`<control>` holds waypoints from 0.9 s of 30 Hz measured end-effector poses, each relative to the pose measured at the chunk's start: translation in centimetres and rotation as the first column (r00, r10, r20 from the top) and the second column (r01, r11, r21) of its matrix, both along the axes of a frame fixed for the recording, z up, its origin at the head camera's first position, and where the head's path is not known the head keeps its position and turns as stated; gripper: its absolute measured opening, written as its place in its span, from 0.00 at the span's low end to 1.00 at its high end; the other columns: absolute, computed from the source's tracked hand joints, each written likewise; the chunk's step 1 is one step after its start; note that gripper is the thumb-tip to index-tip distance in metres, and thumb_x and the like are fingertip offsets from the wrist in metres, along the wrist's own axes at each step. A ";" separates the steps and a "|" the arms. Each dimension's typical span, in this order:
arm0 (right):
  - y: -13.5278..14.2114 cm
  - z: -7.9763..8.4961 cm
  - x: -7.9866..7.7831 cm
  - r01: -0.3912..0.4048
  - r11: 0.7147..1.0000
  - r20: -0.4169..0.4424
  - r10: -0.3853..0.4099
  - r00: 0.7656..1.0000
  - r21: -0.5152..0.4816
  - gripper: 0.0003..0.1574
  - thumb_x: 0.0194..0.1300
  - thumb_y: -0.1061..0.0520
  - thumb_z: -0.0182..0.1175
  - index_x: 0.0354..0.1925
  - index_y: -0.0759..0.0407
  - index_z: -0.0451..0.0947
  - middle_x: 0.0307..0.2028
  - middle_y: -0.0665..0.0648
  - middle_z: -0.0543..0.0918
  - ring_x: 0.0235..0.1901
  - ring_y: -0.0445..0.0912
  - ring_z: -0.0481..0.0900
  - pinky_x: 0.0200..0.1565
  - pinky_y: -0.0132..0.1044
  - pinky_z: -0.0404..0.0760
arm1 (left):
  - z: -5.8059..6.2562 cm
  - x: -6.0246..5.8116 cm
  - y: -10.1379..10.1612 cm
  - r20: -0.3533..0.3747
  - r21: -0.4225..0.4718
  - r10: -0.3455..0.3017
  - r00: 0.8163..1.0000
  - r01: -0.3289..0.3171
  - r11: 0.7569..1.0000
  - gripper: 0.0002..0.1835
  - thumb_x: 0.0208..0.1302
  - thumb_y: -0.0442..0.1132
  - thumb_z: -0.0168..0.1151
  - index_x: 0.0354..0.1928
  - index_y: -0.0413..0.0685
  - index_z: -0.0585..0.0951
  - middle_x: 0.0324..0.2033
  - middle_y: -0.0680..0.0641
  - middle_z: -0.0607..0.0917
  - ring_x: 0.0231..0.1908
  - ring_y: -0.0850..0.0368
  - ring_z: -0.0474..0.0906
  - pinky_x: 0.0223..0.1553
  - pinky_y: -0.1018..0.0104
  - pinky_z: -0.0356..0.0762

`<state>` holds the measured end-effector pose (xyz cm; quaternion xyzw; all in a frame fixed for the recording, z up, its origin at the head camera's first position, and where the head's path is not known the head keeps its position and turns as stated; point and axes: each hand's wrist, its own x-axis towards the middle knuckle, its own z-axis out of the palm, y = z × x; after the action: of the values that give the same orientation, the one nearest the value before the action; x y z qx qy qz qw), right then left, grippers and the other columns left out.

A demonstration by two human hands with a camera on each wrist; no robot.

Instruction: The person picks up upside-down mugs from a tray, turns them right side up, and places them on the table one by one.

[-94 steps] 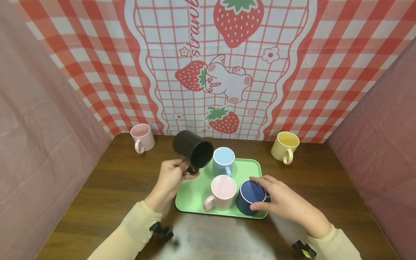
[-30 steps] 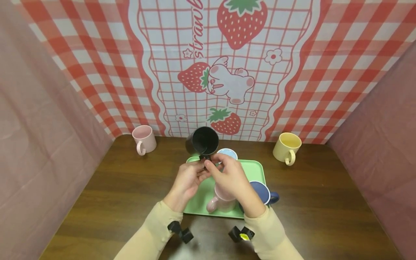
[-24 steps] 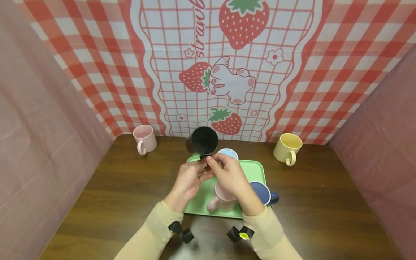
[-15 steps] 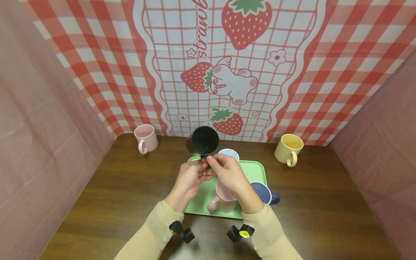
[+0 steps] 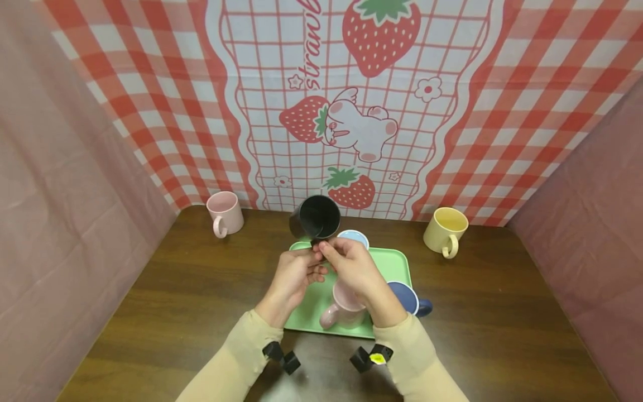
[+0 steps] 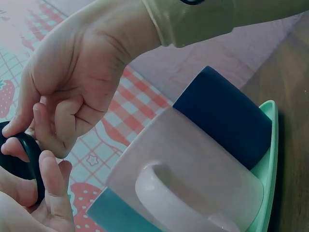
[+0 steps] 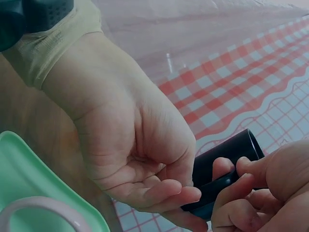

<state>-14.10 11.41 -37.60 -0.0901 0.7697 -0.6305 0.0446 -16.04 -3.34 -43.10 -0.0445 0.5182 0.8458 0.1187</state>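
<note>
A black mug [image 5: 318, 216] hangs above the back left of the tray, its opening tipped toward the head camera. Both hands meet at its handle [image 6: 31, 162]. My left hand [image 5: 288, 279] has its thumb and fingers around the handle from the left; my right hand [image 5: 356, 271] pinches it from the other side. Below, the green tray [image 5: 394, 263] bears a pink mug [image 5: 351, 317], a navy mug [image 5: 406, 295] and a light blue mug [image 5: 355, 237], all upside down. The right hand and forearm partly hide these three.
A second pink mug [image 5: 228, 215] stands upright at the table's back left, and a yellow mug [image 5: 442, 231] upright at the back right. A checked strawberry cloth [image 5: 361, 123] rises behind the wooden table [image 5: 502, 312]; pink curtains [image 5: 593, 184] flank it.
The right hand has let go of the navy mug and moved left to the black mug's handle. The black mug has turned its opening toward the head camera. Little differs over the last second.
</note>
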 end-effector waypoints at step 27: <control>0.8 1.9 0.5 0.036 0.995 0.036 -0.033 0.999 -0.095 0.15 0.85 0.62 0.57 0.47 0.77 0.83 0.36 0.59 0.86 0.31 0.43 0.81 0.33 0.28 0.83 | 0.7 0.3 -0.1 -0.159 -0.148 -0.118 0.980 0.094 0.985 0.11 0.79 0.34 0.62 0.37 0.43 0.90 0.23 0.49 0.88 0.23 0.60 0.83 0.24 0.69 0.80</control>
<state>-13.63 12.20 -35.70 -0.0680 0.7392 -0.6687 0.0424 -15.69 -3.46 -42.37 0.0459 0.5857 0.8008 0.1165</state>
